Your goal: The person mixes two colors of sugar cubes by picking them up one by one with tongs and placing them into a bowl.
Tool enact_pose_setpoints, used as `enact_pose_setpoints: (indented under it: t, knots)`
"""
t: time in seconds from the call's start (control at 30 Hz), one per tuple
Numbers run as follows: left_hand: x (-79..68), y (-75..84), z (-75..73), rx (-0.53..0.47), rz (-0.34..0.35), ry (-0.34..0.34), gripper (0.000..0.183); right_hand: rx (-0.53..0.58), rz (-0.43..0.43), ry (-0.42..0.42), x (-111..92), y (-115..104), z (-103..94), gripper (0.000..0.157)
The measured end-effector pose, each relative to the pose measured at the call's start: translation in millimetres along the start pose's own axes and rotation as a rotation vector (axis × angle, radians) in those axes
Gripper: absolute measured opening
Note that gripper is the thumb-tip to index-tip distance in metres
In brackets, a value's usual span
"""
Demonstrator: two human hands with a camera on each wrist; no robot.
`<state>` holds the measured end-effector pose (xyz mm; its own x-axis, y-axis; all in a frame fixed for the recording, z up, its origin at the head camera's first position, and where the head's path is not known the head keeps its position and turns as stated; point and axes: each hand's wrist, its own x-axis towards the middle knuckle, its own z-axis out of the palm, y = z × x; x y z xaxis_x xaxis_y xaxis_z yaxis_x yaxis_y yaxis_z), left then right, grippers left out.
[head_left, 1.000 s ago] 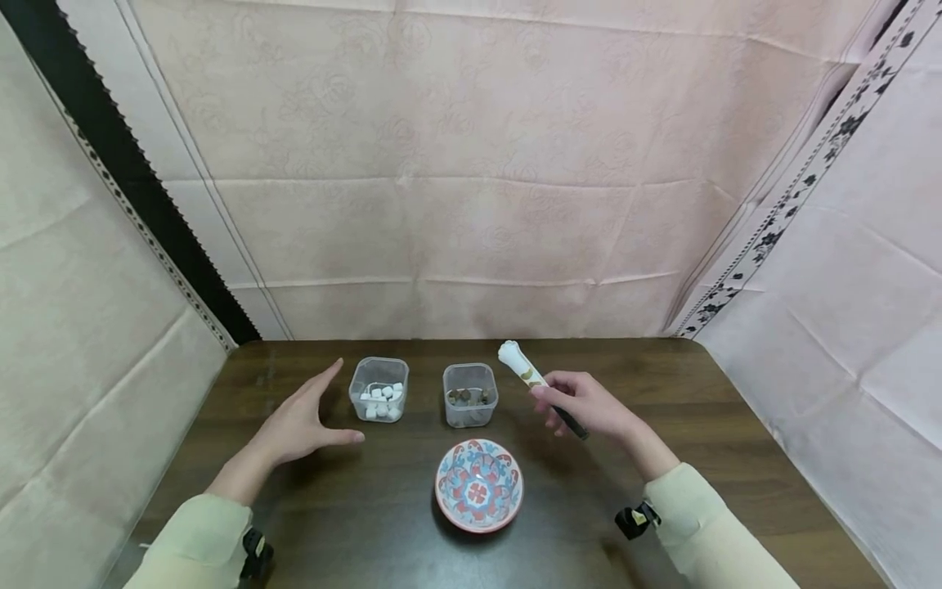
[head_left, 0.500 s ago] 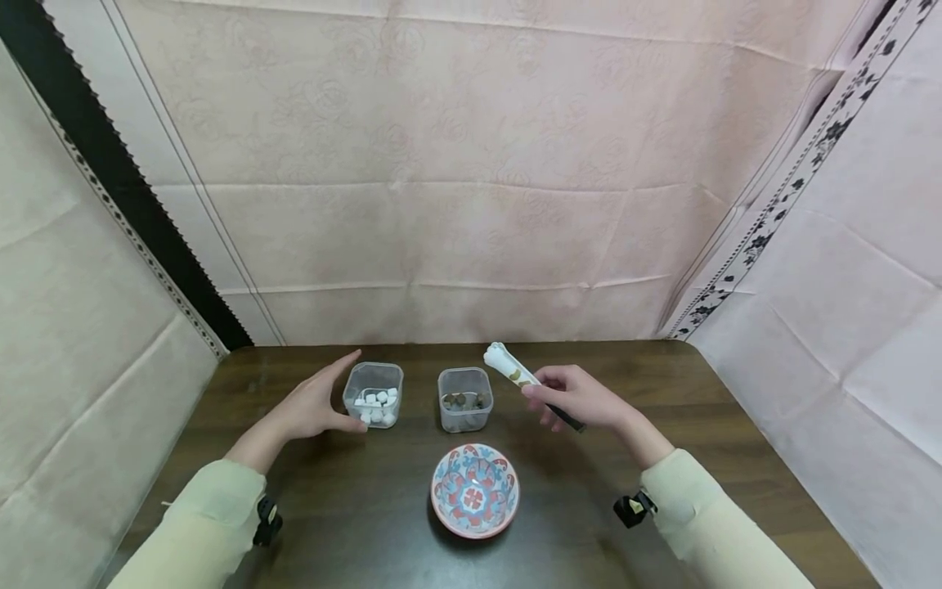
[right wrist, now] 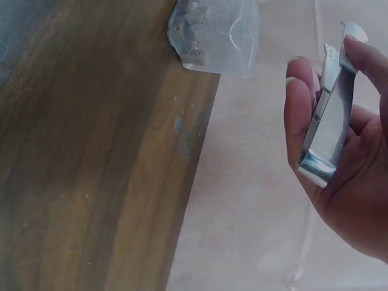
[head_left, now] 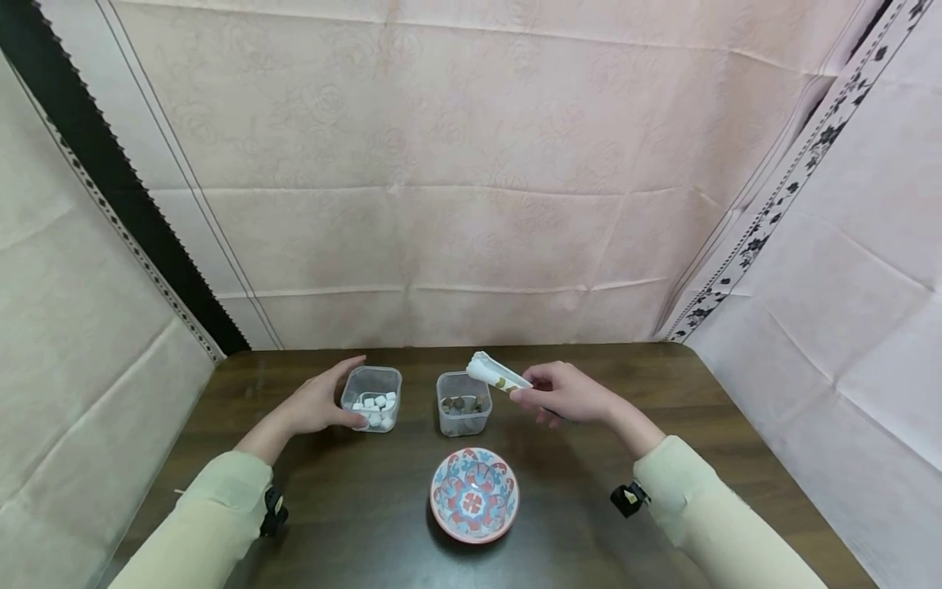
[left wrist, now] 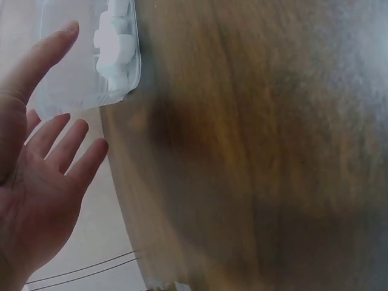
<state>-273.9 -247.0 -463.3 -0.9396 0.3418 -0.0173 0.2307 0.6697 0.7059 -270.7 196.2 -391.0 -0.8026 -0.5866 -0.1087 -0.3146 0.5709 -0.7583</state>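
My left hand (head_left: pixel 312 406) is beside a clear plastic tub (head_left: pixel 373 379) holding several small white pieces (head_left: pixel 381 401). Its thumb overlaps the tub's near corner, while the fingers (left wrist: pixel 86 163) look straight and spread in the left wrist view; contact is hard to tell. My right hand (head_left: pixel 567 394) pinches small tongs (head_left: pixel 496 373) with white tips and a metal spring bend (right wrist: pixel 318 165). Those tips point left, above the back edge of a second clear tub (head_left: pixel 464 421) with small brownish pieces (head_left: pixel 461 404) in it. The tongs' arms stand apart with nothing between them.
A round bowl (head_left: pixel 474 496) with a red and blue flower pattern stands in front of the tubs. Everything rests on a dark wooden table (head_left: pixel 589 523). Pale cloth (head_left: pixel 471 245) hangs behind the table's back edge and at both sides.
My left hand has moved right, up to the tub with the white pieces. The right hand has brought the tongs left and their tips lower, over the other tub. The view has shifted slightly.
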Motion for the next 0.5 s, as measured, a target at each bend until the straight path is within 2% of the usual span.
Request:
enact_pose_setpoints:
  t: [0.13, 0.5]
  knots:
    - [-0.7, -3.0, 2.9, -0.057, -0.002, 0.006, 0.104, -0.041, -0.010, -0.011, 3, -6, -0.9, 0.026]
    - [-0.4, -17.7, 14.0, -0.132, 0.016, 0.073, 0.099, -0.152, -0.029, -0.019, 12, -21, -3.8, 0.024]
